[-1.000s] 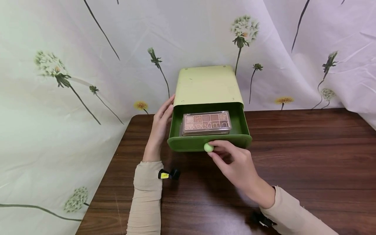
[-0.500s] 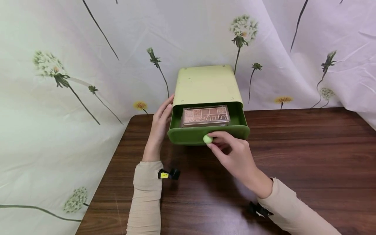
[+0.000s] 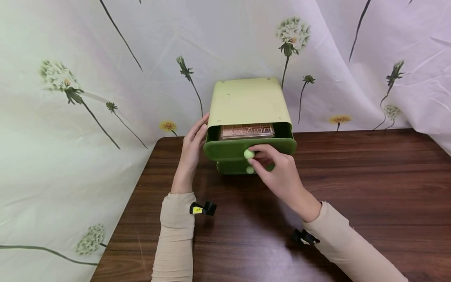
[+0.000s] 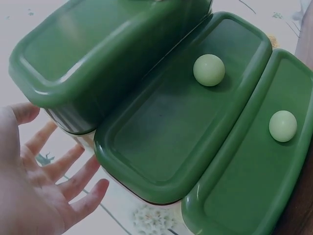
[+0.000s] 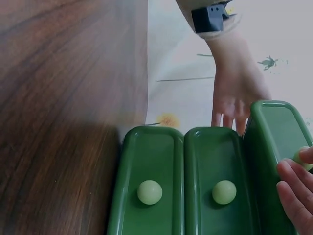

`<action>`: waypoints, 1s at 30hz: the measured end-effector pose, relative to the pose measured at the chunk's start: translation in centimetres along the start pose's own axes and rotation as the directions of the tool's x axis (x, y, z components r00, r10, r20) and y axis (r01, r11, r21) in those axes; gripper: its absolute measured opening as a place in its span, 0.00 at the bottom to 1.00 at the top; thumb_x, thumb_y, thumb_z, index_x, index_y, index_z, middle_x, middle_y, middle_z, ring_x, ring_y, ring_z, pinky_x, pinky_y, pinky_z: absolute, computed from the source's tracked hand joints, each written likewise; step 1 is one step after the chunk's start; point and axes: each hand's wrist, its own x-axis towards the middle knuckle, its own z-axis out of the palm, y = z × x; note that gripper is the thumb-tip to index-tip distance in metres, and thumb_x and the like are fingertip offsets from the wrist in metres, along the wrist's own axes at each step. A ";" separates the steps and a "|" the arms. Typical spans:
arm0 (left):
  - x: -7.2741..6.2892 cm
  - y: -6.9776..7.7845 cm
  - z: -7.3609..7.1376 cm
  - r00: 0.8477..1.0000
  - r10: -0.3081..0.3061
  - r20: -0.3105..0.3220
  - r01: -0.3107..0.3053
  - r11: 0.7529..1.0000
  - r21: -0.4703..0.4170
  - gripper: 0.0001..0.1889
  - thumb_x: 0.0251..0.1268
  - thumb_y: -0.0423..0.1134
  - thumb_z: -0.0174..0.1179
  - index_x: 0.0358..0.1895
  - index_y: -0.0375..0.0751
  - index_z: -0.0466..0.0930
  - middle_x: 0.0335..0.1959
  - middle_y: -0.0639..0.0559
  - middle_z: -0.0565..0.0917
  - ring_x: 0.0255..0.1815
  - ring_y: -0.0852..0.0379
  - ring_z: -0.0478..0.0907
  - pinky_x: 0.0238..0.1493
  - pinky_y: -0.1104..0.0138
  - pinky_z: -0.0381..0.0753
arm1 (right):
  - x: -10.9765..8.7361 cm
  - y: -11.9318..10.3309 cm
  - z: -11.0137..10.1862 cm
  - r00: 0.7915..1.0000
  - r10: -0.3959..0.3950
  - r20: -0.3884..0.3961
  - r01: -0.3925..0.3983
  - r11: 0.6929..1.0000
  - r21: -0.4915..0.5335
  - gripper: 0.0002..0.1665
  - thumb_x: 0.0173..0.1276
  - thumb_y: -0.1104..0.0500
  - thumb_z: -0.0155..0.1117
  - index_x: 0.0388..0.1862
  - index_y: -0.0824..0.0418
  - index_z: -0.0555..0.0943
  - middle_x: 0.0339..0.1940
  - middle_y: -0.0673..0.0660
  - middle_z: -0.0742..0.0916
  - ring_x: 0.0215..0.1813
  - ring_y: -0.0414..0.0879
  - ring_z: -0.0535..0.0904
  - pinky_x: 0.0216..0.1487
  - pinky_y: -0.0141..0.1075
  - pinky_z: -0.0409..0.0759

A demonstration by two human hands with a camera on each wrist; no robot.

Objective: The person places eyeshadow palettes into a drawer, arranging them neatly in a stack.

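A small drawer cabinet [image 3: 250,102] with a pale yellow-green top stands on the table against the cloth. Its green top drawer [image 3: 225,150] is partly pulled out. Inside lies a clear-lidded eyeshadow palette [image 3: 246,131] lettered "sweet mint", its rear part hidden under the cabinet top. My right hand [image 3: 280,172] pinches that drawer's round light-green knob [image 3: 248,154] between thumb and fingers. My left hand [image 3: 191,156] lies along the cabinet's left side, fingers extended and spread in the left wrist view. Below, the middle drawer [image 4: 156,132] and bottom drawer [image 4: 249,186] are closed.
The dark wooden table [image 3: 370,196] extends to the front and right. A white cloth [image 3: 141,39] printed with dandelions hangs behind and to the left. Black wrist cameras are strapped on both beige sleeves [image 3: 176,235].
My right hand has pushed the top drawer inward, away from me, so less of the palette shows and a lower drawer has come into view. My left hand stays against the cabinet.
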 end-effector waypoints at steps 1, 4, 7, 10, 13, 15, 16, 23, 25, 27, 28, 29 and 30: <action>0.0 0.0 0.0 1.000 -0.001 0.000 0.001 1.000 0.003 0.24 0.80 0.47 0.47 0.74 0.48 0.68 0.71 0.55 0.70 0.68 0.58 0.68 0.63 0.55 0.70 | 0.1 0.1 0.0 1.000 0.006 0.000 -0.006 1.000 0.000 0.18 0.60 0.68 0.74 0.50 0.61 0.83 0.34 0.52 0.90 0.33 0.39 0.85 0.33 0.32 0.81; 0.0 0.1 0.0 1.000 -0.003 0.000 0.003 1.000 0.010 0.23 0.80 0.47 0.47 0.74 0.49 0.68 0.71 0.55 0.70 0.69 0.58 0.67 0.63 0.55 0.69 | 0.4 0.6 0.3 1.000 0.019 -0.003 -0.019 1.000 0.001 0.18 0.61 0.68 0.73 0.50 0.61 0.83 0.35 0.52 0.90 0.34 0.40 0.85 0.33 0.33 0.81; -0.1 0.0 0.0 1.000 -0.011 -0.004 0.011 1.000 0.023 0.23 0.80 0.47 0.47 0.74 0.49 0.68 0.71 0.55 0.70 0.69 0.57 0.66 0.65 0.53 0.67 | 0.6 0.9 0.5 1.000 0.022 -0.007 -0.022 1.000 0.006 0.18 0.61 0.69 0.73 0.51 0.62 0.82 0.35 0.53 0.89 0.35 0.41 0.85 0.34 0.33 0.81; -0.1 0.0 -0.1 1.000 -0.017 -0.002 0.017 0.999 0.028 0.23 0.80 0.47 0.46 0.74 0.49 0.68 0.71 0.54 0.70 0.69 0.57 0.67 0.65 0.52 0.66 | 0.8 1.2 0.6 1.000 0.013 -0.010 -0.012 1.000 0.007 0.18 0.61 0.69 0.72 0.51 0.63 0.82 0.35 0.53 0.89 0.34 0.41 0.85 0.34 0.33 0.81; -0.1 0.0 -0.1 1.000 -0.016 -0.003 0.016 0.999 0.028 0.23 0.80 0.47 0.46 0.74 0.49 0.68 0.71 0.55 0.70 0.68 0.57 0.68 0.64 0.53 0.68 | 1.0 1.5 0.7 1.000 -0.003 -0.010 0.003 1.000 -0.011 0.18 0.62 0.69 0.72 0.50 0.63 0.82 0.34 0.53 0.89 0.34 0.40 0.85 0.34 0.33 0.81; -0.1 0.0 -0.1 1.000 -0.016 -0.005 0.016 0.999 0.034 0.23 0.80 0.48 0.46 0.74 0.50 0.68 0.71 0.55 0.70 0.68 0.58 0.69 0.62 0.55 0.69 | 1.3 1.7 0.7 1.000 -0.012 -0.010 0.012 1.000 -0.024 0.17 0.63 0.69 0.71 0.51 0.63 0.82 0.33 0.54 0.89 0.34 0.40 0.85 0.34 0.33 0.81; -0.1 0.0 -0.1 1.000 -0.017 -0.007 0.017 0.999 0.036 0.23 0.80 0.48 0.46 0.74 0.50 0.68 0.71 0.55 0.70 0.67 0.57 0.69 0.61 0.55 0.70 | 1.4 1.8 0.7 1.000 -0.015 -0.011 0.015 1.000 -0.025 0.16 0.63 0.68 0.71 0.51 0.63 0.82 0.33 0.54 0.89 0.34 0.41 0.85 0.34 0.33 0.81; -0.1 0.0 0.0 0.999 -0.028 -0.019 0.030 0.997 0.074 0.23 0.80 0.48 0.45 0.74 0.51 0.68 0.70 0.55 0.70 0.67 0.59 0.68 0.59 0.54 0.68 | 1.9 2.7 0.9 0.999 -0.021 -0.025 0.021 1.000 -0.020 0.15 0.66 0.65 0.70 0.51 0.64 0.81 0.32 0.57 0.89 0.33 0.42 0.85 0.33 0.35 0.81; -0.1 0.0 0.0 0.999 -0.030 -0.024 0.032 0.997 0.073 0.23 0.80 0.48 0.46 0.74 0.50 0.68 0.70 0.55 0.71 0.67 0.59 0.68 0.60 0.53 0.67 | 2.1 2.8 0.9 0.999 -0.018 -0.027 0.017 1.000 -0.020 0.15 0.66 0.66 0.70 0.51 0.64 0.82 0.33 0.57 0.89 0.33 0.43 0.85 0.33 0.35 0.81; -0.1 0.0 0.0 0.999 -0.030 -0.026 0.032 0.997 0.069 0.23 0.80 0.48 0.46 0.74 0.50 0.68 0.70 0.55 0.71 0.67 0.59 0.67 0.61 0.51 0.67 | 2.2 2.9 1.0 1.000 -0.013 -0.028 0.012 1.000 -0.018 0.14 0.66 0.67 0.69 0.51 0.63 0.82 0.33 0.56 0.89 0.33 0.42 0.85 0.33 0.35 0.81; -0.1 0.0 0.0 0.999 -0.030 -0.027 0.032 0.997 0.067 0.23 0.80 0.48 0.46 0.74 0.50 0.68 0.70 0.55 0.71 0.67 0.59 0.67 0.61 0.49 0.66 | 2.3 2.9 1.0 1.000 -0.010 -0.028 0.010 1.000 -0.018 0.14 0.66 0.67 0.69 0.51 0.63 0.82 0.33 0.55 0.89 0.33 0.42 0.85 0.34 0.35 0.81; -0.1 0.0 0.1 0.999 -0.029 -0.028 0.031 0.997 0.066 0.23 0.80 0.48 0.46 0.74 0.50 0.68 0.70 0.55 0.71 0.67 0.59 0.67 0.62 0.48 0.66 | 2.3 3.0 1.0 1.000 -0.009 -0.030 0.008 1.000 -0.019 0.14 0.66 0.67 0.69 0.50 0.63 0.82 0.32 0.55 0.89 0.33 0.42 0.85 0.34 0.35 0.81; -0.1 0.0 0.0 0.999 -0.029 -0.029 0.030 0.997 0.065 0.23 0.80 0.47 0.46 0.74 0.50 0.68 0.70 0.55 0.71 0.67 0.59 0.67 0.62 0.48 0.65 | 2.3 3.0 1.0 1.000 -0.007 -0.029 0.007 1.000 -0.022 0.14 0.65 0.67 0.69 0.50 0.63 0.82 0.32 0.55 0.89 0.33 0.42 0.85 0.34 0.35 0.81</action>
